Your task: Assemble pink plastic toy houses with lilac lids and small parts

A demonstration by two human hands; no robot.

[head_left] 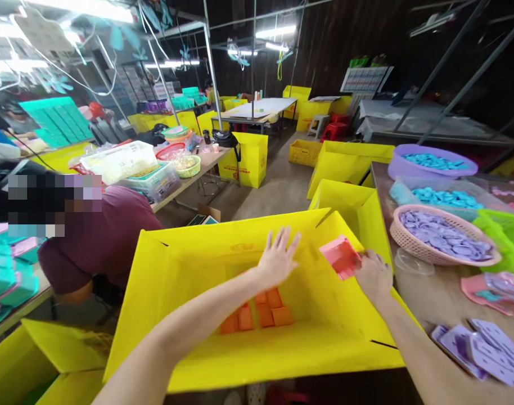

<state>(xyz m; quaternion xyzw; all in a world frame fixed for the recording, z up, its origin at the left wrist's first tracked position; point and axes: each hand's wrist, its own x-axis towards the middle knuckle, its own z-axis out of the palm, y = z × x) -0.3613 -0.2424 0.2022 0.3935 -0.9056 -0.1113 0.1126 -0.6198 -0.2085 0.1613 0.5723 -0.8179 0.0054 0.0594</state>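
Observation:
A large yellow bin (pixel 189 360) stands in front of me with its top open. Several flat orange pieces (pixel 276 316) lie on its floor, partly covered by my left forearm. Over the bin's middle, my left hand (pixel 279 260) is stretched out with fingers spread and nothing in it. My right hand (pixel 374 277), at the bin's right wall, grips a small red-pink box-like plastic piece (pixel 340 257) by its right edge. That piece hangs tilted above the inside of the bin; its exact kind is unclear.
On the right table are a pink basket of purple pieces (pixel 446 261), a purple basin of blue pieces (pixel 434 163) and flat lilac panels (pixel 488 349). Another person in a maroon shirt (pixel 126 225) bends at the left. More yellow bins (pixel 350 163) stand beyond.

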